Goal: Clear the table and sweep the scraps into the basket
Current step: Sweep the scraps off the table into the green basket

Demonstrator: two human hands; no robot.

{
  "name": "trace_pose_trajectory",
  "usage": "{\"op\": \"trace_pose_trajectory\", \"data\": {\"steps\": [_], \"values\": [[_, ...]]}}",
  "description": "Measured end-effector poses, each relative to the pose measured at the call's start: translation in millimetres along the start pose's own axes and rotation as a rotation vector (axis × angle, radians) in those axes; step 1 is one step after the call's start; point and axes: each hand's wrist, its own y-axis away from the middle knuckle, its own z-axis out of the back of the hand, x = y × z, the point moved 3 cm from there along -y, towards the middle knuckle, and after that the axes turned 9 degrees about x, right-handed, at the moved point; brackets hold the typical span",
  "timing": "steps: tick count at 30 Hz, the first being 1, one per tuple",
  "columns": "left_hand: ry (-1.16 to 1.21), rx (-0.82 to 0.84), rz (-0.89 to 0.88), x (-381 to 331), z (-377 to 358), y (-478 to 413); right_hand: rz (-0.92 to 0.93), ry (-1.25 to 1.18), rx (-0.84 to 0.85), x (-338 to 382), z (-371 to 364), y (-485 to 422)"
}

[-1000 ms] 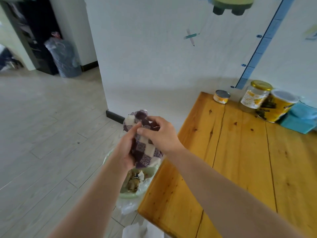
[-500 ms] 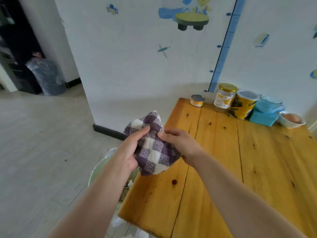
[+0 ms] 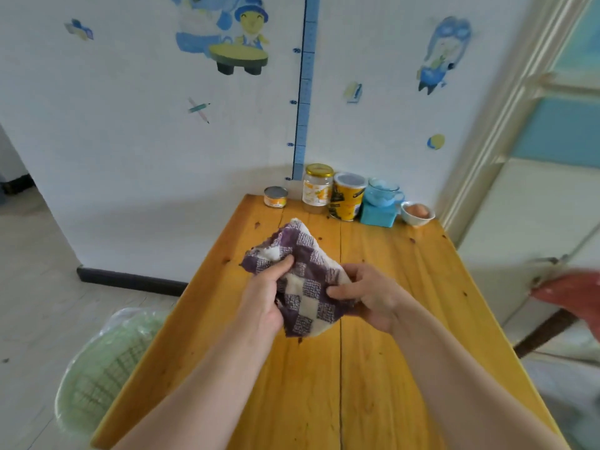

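A purple-and-white checked cloth [image 3: 308, 280] hangs bunched between both hands above the middle of the wooden table [image 3: 373, 368]. My left hand [image 3: 263, 297] grips its left side, thumb pressed into the fabric. My right hand [image 3: 370, 297] pinches its right edge with curled fingers. The green basket [image 3: 107, 362], lined with a clear bag, stands on the floor against the table's left edge. Its inside is hidden from here.
Along the table's far edge by the wall stand a small tin [image 3: 276, 197], a glass jar [image 3: 318, 188], a yellow can [image 3: 346, 196], a blue cup on a blue box [image 3: 380, 206] and a white bowl [image 3: 417, 213]. A red chair [image 3: 571, 297] sits at the right.
Both hands carried the cloth from over the basket rightward to above the table. The view swung right, so the basket now lies at lower left.
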Motion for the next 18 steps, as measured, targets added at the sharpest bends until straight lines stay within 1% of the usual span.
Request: {"op": "trace_pose_trajectory", "data": {"steps": [2,4,6,7,9,10,12,13,14,15,16,18], "values": [[-0.048,0.018,-0.021,8,-2,-2,0.025,0.090,-0.127,-3,14,4],[-0.190,0.015,-0.098,7,2,-8,0.061,0.158,-0.153,3,28,8],[-0.399,-0.046,-0.188,-4,9,-12,0.068,0.255,-0.079,12,37,12],[-0.499,-0.030,-0.213,-9,9,-14,0.063,0.300,-0.026,15,40,14],[-0.663,0.129,-0.208,-13,2,-18,0.047,0.355,0.070,22,43,16],[-0.720,0.227,-0.165,-12,-2,-18,0.039,0.350,0.109,24,45,17],[-0.743,0.399,-0.031,-4,-6,-24,0.025,0.288,0.178,25,50,18],[-0.716,0.466,0.023,0,-10,-24,0.024,0.240,0.201,26,52,19],[-0.682,0.497,0.057,2,-13,-25,0.025,0.182,0.206,27,56,17],[-0.649,0.482,0.072,4,-16,-26,0.028,0.126,0.187,27,60,16],[-0.609,0.426,0.078,6,-16,-28,0.027,0.074,0.139,25,65,13],[-0.557,0.270,0.077,10,-15,-36,-0.006,-0.012,-0.052,16,77,4]]}}
